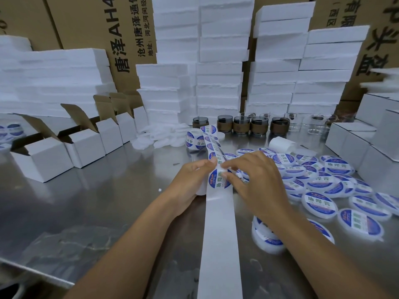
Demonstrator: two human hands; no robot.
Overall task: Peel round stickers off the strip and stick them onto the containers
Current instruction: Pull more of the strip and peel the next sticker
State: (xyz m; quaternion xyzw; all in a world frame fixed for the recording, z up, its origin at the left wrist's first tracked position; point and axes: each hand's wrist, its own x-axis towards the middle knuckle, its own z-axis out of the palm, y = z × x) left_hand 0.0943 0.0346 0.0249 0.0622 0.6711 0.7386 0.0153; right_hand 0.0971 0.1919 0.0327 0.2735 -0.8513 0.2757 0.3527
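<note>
A long white backing strip point(219, 234) runs from the bottom edge up to a sticker roll point(195, 140) on the steel table point(108, 201). My left hand point(192, 182) grips a small white container, mostly hidden under the strip, with its thumb on the strip. My right hand point(254, 184) pinches the edge of a round blue-and-white sticker point(219, 180) that lies on the strip over the container. Several labelled white containers point(319, 203) lie in a heap to the right.
Open white cartons point(43, 156) line the left side. Stacks of white foam blocks point(218, 61) and brown cardboard boxes stand behind. Dark glass cups point(241, 125) and loose white lids point(159, 137) sit at the back. Closed white boxes point(371, 143) stand at right.
</note>
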